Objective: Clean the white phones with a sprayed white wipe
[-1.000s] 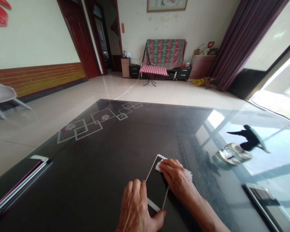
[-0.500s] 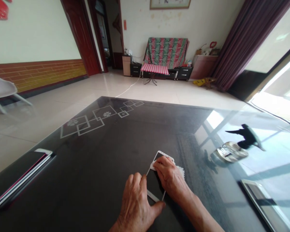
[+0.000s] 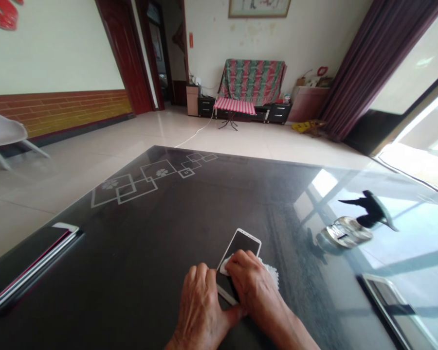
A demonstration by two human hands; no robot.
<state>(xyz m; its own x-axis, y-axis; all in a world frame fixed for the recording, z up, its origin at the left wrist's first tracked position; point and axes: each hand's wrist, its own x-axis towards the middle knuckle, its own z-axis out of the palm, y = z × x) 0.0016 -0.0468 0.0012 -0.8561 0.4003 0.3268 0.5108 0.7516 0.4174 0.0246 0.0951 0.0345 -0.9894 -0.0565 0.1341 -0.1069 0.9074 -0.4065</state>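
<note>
A white-edged phone (image 3: 243, 242) with a dark screen lies flat on the black glass table (image 3: 149, 233). My right hand (image 3: 251, 287) presses a white cloth (image 3: 270, 272) onto the lower half of the screen, fingers closed on the cloth. My left hand (image 3: 200, 311) lies beside the phone's near left edge, fingers together against that edge and thumb at its near end, steadying it. Only the phone's far half shows.
A clear spray bottle (image 3: 354, 226) with a black trigger lies on its side at the right. A tablet-like device (image 3: 397, 306) lies at the near right, another flat device (image 3: 32, 265) at the left edge. Beyond the table are tiled floor, a covered bench and a white chair.
My right hand has drawn the cloth down the screen toward me, uncovering the phone's far end. My left hand has stayed at the phone's near left edge.
</note>
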